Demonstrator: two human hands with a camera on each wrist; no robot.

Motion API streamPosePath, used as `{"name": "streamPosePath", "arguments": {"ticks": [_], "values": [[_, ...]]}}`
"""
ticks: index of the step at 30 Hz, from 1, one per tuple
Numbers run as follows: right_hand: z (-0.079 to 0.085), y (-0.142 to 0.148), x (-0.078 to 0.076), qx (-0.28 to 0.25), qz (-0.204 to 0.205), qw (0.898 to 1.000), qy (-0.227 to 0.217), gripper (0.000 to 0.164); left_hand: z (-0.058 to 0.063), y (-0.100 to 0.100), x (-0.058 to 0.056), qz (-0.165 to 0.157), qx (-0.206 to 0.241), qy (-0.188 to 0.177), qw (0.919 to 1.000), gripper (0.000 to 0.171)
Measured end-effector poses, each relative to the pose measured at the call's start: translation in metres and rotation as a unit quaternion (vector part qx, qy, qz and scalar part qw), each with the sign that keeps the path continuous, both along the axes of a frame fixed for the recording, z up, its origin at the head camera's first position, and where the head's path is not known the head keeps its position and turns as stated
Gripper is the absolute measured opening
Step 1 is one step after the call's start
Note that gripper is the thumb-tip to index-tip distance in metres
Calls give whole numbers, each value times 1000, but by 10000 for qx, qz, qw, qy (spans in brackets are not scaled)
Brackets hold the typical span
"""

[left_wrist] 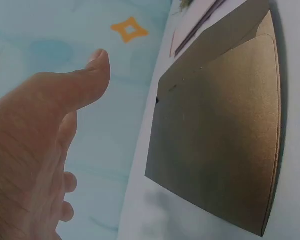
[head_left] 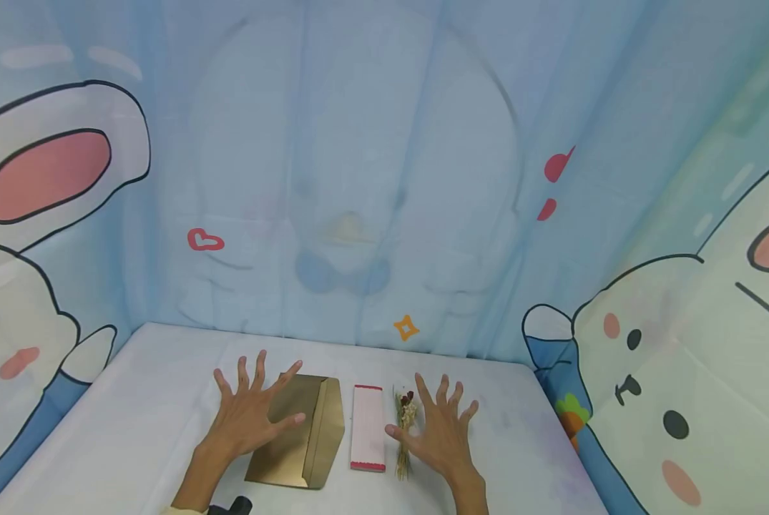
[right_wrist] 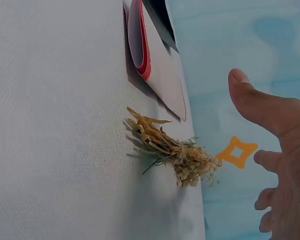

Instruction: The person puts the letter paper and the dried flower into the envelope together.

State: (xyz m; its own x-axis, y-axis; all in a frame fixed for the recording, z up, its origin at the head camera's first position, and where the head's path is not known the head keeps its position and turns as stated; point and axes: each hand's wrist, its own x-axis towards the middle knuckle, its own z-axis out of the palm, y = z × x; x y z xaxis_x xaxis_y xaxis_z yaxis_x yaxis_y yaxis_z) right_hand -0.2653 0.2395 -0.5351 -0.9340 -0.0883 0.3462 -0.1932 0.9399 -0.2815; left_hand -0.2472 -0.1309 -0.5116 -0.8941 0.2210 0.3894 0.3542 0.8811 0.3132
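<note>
My left hand (head_left: 245,420) is held with fingers spread over the left part of a gold envelope (head_left: 287,436), whose flap is unfolded to the right. In the left wrist view the envelope (left_wrist: 220,130) lies apart from that hand (left_wrist: 35,120). A folded pale pink paper (head_left: 368,429) with red edges lies right of the envelope. Beside it is a small bunch of dried flowers (head_left: 403,436), with dark red blooms at its far end. My right hand (head_left: 441,435), fingers spread, hovers just right of the flowers and holds nothing. The right wrist view shows the bunch's stems (right_wrist: 150,132) nearest.
Everything lies on a white-covered table (head_left: 165,386). A blue curtain (head_left: 358,179) printed with cartoon rabbits hangs behind and along both sides. A small black object (head_left: 236,506) shows by the left wrist at the bottom edge.
</note>
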Motion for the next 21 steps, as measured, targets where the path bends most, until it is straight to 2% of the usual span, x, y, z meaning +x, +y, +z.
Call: {"name": "streamPosePath", "arguments": {"ticks": [2,4,9,12,16,18,21], "values": [[2,-2,1,-19,-54,10000,76,111,-1,2,1,-26,-29,10,10000,88],[5,-7,2,-190,-133,9994,265,98,-3,4,2,-81,-48,-20,10000,84],[9,-33,3,-969,-614,9878,1057,44,-10,14,7,-398,15,-402,9984,66],[9,-51,2,-1315,-960,9816,995,23,-15,19,12,-575,92,-735,9956,56],[4,-72,2,-1428,-1264,9803,521,23,-23,25,18,-660,171,-1045,9922,54],[2,-80,2,-1341,-1380,9799,535,25,-27,27,21,-688,272,-1183,9902,57],[0,-88,2,-1108,-1450,9800,790,25,-31,28,25,-670,425,-1388,9871,62]]}}
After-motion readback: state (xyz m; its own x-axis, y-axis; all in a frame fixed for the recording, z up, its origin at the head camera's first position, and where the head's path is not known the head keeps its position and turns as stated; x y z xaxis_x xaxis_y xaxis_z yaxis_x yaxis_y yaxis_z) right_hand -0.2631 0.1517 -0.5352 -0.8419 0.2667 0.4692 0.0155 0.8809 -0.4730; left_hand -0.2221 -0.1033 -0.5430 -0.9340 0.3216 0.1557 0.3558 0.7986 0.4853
